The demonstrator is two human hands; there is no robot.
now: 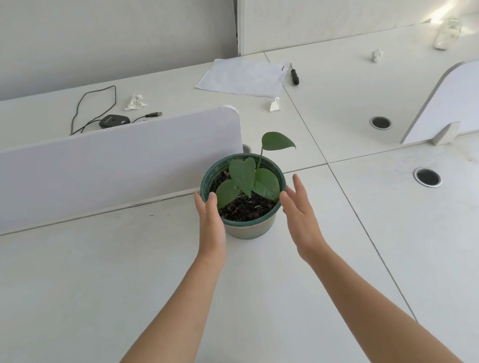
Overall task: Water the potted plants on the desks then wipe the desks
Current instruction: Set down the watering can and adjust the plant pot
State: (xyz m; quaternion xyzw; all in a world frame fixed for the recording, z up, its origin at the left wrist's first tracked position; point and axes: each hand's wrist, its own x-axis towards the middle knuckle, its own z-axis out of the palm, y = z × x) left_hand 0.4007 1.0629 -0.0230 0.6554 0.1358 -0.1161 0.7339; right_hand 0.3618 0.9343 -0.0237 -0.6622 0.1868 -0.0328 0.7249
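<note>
Just one potted plant [244, 180], two hands [211, 228] [301, 218].

One potted plant [245, 199], two hands [211, 226] [300, 218], three crumpled tissues [134, 102] [275, 104] [377, 55]

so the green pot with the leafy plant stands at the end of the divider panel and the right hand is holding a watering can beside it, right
Not quite. The right hand holds nothing: it is open, fingers straight, beside the green pot. The rest holds: the pot with the leafy plant stands at the end of the divider panel, as the head view shows.
</note>
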